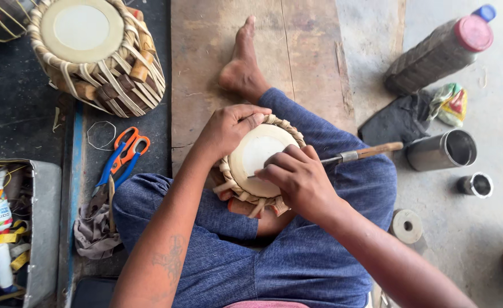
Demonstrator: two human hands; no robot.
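A small tabla drum sits in the seated person's lap, near the middle of the scene, its pale skin head facing up and ringed by a braided hide rim with straps running down the sides. The left hand curls over the far-left rim, fingers clenched on the braid to steady the drum. The right hand is closed around a wooden-handled tool, whose handle sticks out to the right while its tip, mostly hidden under the fingers, appears to rest on the skin. The drum looks fairly light but rigid in its shell; the stretched head is probably the delicate part, easily scratched or dented, so the braided rim and the strapped sides seem the safest places to hold. A larger tabla stands far left, with orange-and-blue scissors beside the left knee.
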